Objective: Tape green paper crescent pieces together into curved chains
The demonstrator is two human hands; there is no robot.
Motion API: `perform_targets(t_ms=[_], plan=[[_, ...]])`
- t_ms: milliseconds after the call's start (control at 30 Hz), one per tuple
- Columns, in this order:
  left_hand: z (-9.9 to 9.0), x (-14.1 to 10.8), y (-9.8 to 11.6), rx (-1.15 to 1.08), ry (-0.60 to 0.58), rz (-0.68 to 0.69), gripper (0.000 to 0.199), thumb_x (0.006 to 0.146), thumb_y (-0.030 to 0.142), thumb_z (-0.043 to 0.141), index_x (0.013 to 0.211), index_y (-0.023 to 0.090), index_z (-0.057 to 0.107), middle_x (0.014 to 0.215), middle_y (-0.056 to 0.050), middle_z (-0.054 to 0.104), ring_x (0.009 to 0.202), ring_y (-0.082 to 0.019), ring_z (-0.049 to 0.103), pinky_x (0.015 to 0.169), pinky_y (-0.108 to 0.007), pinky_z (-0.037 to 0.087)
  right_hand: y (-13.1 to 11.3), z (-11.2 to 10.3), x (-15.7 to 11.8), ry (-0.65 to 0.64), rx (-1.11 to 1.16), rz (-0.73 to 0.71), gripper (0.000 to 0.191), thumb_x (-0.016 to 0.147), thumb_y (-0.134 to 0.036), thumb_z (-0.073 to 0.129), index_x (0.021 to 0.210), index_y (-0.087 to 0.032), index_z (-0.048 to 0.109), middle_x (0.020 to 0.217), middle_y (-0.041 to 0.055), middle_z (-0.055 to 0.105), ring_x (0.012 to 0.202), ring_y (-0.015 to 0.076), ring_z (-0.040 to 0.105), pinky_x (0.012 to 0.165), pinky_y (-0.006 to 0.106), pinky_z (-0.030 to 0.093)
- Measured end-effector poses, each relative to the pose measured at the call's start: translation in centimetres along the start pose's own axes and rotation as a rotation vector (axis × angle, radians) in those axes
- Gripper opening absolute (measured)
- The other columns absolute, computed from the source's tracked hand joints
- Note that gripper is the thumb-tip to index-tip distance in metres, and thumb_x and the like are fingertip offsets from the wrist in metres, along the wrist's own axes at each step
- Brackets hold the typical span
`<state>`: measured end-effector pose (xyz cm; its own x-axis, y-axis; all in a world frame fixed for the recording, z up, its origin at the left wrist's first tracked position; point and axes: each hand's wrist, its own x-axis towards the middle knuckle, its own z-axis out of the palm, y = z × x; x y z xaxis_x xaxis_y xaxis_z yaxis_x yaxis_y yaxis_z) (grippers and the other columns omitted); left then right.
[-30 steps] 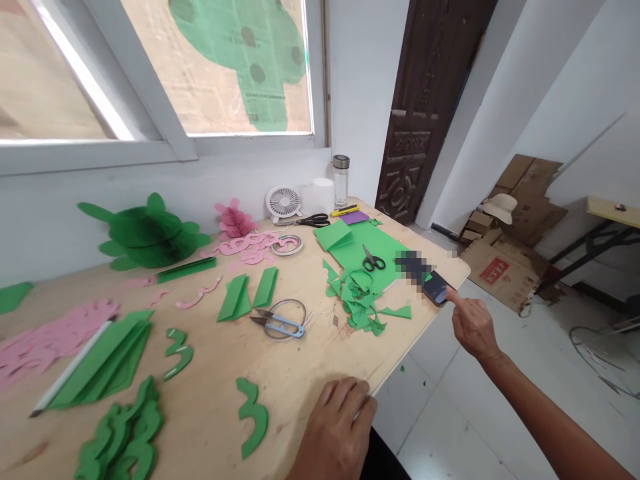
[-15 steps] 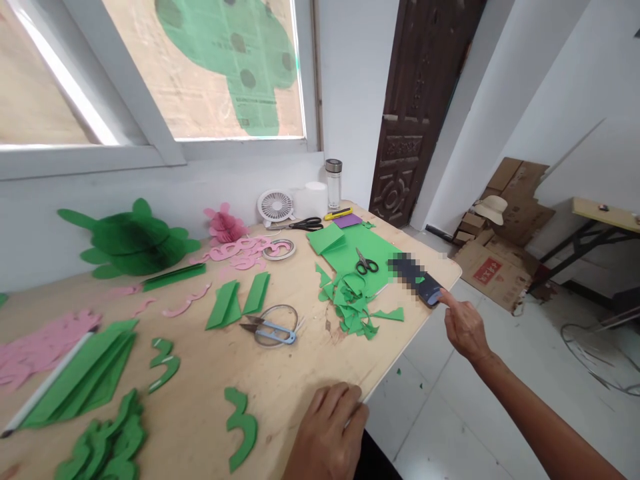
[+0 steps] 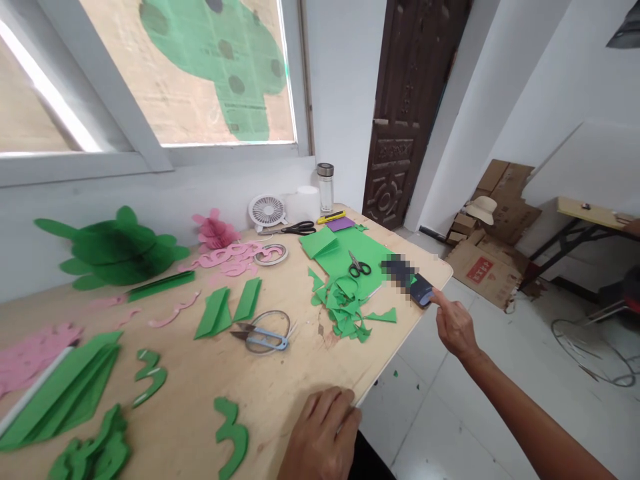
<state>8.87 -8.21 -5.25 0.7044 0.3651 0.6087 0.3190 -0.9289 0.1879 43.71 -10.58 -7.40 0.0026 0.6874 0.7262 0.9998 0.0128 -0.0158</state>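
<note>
My right hand (image 3: pixel 456 328) reaches to the table's right edge, its index finger touching the lower end of a dark phone (image 3: pixel 421 294); the other fingers are curled in with nothing visible in them. My left hand (image 3: pixel 323 433) rests at the table's front edge, fingers bent and close together; whether anything is under them is hidden. Left of it lies a wavy green cutout (image 3: pixel 234 437). Green scraps (image 3: pixel 343 303) and small black scissors (image 3: pixel 359 265) are near the phone, the scissors on a green sheet (image 3: pixel 376 250). Blue-handled snips (image 3: pixel 265 338) lie mid-table.
Folded green strips (image 3: pixel 213 312), pink cutouts (image 3: pixel 225 257) and a green paper honeycomb shape (image 3: pixel 120 247) lie on the left and back. A fan (image 3: pixel 269 211), black scissors (image 3: pixel 299 228), a yellow cutter (image 3: pixel 331 217) and a glass bottle (image 3: pixel 326 190) stand or lie by the wall.
The head view has shifted slightly, so the table's things appear a little further left and lower. My right fingertip is still on the phone, and my left hand remains at the table edge.
</note>
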Motion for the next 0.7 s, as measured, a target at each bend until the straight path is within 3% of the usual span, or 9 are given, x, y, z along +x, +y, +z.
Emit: perform_targets(t_ms=[167,700], plan=[[0.02,0.02,0.15,0.008,0.020,-0.007,0.025,0.080,0.006,0.040,0.085,0.018,0.062,0.092,-0.007,0.063,0.082,-0.020,0.056,0.070,-0.035,0.044,0.00,0.00,0.10,0.015,0.002,-0.023,0.056,0.087,-0.010,0.037,0.142,-0.018,0.027,0.105,0.0104,0.069,0.072,0.0191,0.062,0.069,0.035,0.048],[-0.05,0.23,0.21,0.022,0.037,0.008,0.026,0.080,0.004,0.038,0.082,0.018,0.060,0.090,-0.007,0.062,0.080,-0.019,0.056,0.069,-0.034,0.044,-0.25,0.05,0.00,0.030,0.003,-0.004,0.054,0.087,-0.012,0.037,0.141,-0.017,0.030,0.097,0.0090,0.069,0.072,0.0195,0.061,0.069,0.035,0.047]])
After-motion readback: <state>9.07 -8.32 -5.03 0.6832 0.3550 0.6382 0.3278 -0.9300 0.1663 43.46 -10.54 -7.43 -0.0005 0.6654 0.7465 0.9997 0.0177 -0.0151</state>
